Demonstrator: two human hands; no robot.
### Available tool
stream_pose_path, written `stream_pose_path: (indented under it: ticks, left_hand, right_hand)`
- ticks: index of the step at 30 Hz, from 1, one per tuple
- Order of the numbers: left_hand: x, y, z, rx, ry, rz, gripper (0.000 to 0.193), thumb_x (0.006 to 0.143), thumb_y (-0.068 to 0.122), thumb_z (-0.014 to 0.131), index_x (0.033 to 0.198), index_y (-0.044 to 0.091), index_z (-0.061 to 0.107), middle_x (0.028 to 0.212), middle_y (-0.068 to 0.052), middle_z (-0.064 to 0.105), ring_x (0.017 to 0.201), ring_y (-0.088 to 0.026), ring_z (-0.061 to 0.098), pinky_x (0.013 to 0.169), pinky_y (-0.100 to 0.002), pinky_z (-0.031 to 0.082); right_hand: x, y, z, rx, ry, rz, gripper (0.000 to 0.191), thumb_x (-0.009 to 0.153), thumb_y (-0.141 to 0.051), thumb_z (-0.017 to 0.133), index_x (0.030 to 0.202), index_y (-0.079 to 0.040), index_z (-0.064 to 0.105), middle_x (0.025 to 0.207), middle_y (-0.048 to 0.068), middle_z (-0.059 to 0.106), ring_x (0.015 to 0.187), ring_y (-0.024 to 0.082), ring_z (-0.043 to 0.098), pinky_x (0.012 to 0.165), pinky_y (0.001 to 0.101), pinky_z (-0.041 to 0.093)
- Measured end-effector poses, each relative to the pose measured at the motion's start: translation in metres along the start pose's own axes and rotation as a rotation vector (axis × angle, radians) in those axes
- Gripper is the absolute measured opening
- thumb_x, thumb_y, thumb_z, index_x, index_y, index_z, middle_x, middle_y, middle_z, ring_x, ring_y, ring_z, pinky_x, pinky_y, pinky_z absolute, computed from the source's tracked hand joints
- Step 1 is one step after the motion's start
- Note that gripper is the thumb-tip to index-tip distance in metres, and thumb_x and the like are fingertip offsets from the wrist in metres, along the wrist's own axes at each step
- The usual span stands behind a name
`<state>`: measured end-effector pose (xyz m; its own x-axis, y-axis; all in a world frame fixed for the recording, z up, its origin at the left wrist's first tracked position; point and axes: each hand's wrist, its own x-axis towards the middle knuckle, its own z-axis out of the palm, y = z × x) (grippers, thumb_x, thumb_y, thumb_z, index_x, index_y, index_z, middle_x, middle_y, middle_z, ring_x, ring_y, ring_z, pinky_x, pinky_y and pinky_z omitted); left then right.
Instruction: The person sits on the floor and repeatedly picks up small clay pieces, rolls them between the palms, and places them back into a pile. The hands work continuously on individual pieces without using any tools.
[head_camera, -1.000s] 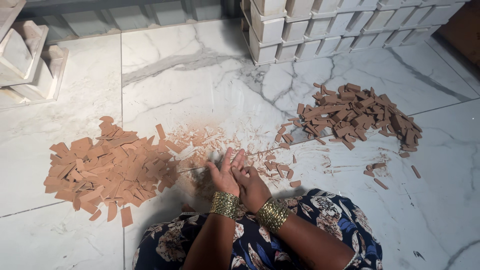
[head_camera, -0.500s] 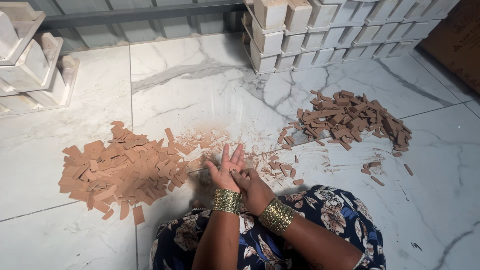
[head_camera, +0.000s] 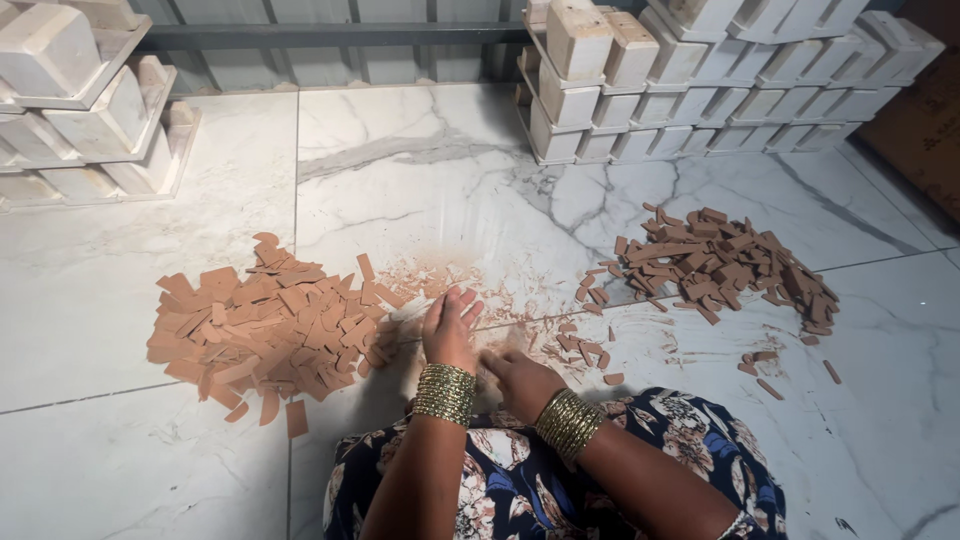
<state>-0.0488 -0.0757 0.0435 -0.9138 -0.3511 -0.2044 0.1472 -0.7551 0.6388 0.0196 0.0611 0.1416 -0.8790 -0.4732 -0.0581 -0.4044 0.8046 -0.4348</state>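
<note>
Clay strips lie under both hands, left, right, grip unclear, between two heaps

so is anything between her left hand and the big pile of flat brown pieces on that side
Nothing visible. The left hand is raised at the right edge of the big pile, with only bare marble floor and powdery crumbs around it.

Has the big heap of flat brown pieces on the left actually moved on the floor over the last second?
No. The left heap still sits just left of the same floor tile joint. It only seems to drift because the head camera shifted.
</note>
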Motion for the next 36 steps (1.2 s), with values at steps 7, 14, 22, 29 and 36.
stream_pose_path:
  ticks: [7, 14, 22, 29, 36]
  left_hand:
    - [0.023, 0.038, -0.043, -0.066, 0.282, -0.319, 0.043, 0.094, 0.036, 0.063, 0.126, 0.008, 0.057, 0.114, -0.006, 0.066, 0.102, -0.023, 0.064, 0.089, -0.039, 0.044]
    - [0.040, 0.014, -0.046, -0.117, 0.549, -0.321, 0.041, 0.092, 0.035, 0.058, 0.127, 0.014, 0.058, 0.112, -0.003, 0.063, 0.086, -0.015, 0.054, 0.078, -0.034, 0.046]
    - [0.048, 0.082, -0.073, -0.501, 0.653, 0.052, 0.069, 0.091, 0.047, 0.050, 0.146, 0.014, 0.026, 0.147, -0.009, 0.044, 0.116, -0.025, 0.046, 0.092, -0.044, 0.041]
    - [0.050, 0.029, -0.068, -0.305, 0.400, 0.146, 0.079, 0.093, 0.044, 0.059, 0.159, 0.013, 0.028, 0.171, -0.011, 0.018, 0.159, -0.021, 0.011, 0.125, -0.042, 0.005]
    - [0.034, -0.009, -0.062, -0.079, 0.274, -0.017, 0.072, 0.090, 0.032, 0.061, 0.155, 0.016, 0.033, 0.165, -0.009, 0.028, 0.153, -0.024, 0.022, 0.123, -0.052, 0.013]
  right_hand:
    - [0.035, 0.005, 0.045, 0.205, 0.435, -0.318, 0.065, 0.091, -0.006, 0.063, 0.152, -0.004, 0.040, 0.122, 0.025, 0.063, 0.101, 0.041, 0.068, 0.085, 0.0418, 0.056]
    - [0.109, 0.014, 0.090, 0.784, -0.089, 0.234, 0.076, 0.089, -0.006, 0.067, 0.158, -0.009, 0.035, 0.121, 0.014, 0.071, 0.081, 0.023, 0.068, 0.073, 0.0350, 0.056]
    - [0.166, -0.022, 0.103, 1.121, -0.146, 0.069, 0.074, 0.092, -0.006, 0.062, 0.160, -0.011, 0.033, 0.120, 0.009, 0.067, 0.095, 0.011, 0.068, 0.077, 0.0288, 0.059]
    - [0.088, 0.067, 0.125, 0.698, -0.084, 0.075, 0.087, 0.085, -0.010, 0.074, 0.159, -0.005, 0.028, 0.138, 0.016, 0.061, 0.119, 0.020, 0.063, 0.099, 0.0321, 0.051]
    - [0.000, 0.215, 0.015, 0.010, -0.143, 0.450, 0.049, 0.078, -0.039, 0.082, 0.117, -0.011, 0.071, 0.096, 0.010, 0.077, 0.089, 0.025, 0.075, 0.085, 0.0386, 0.059]
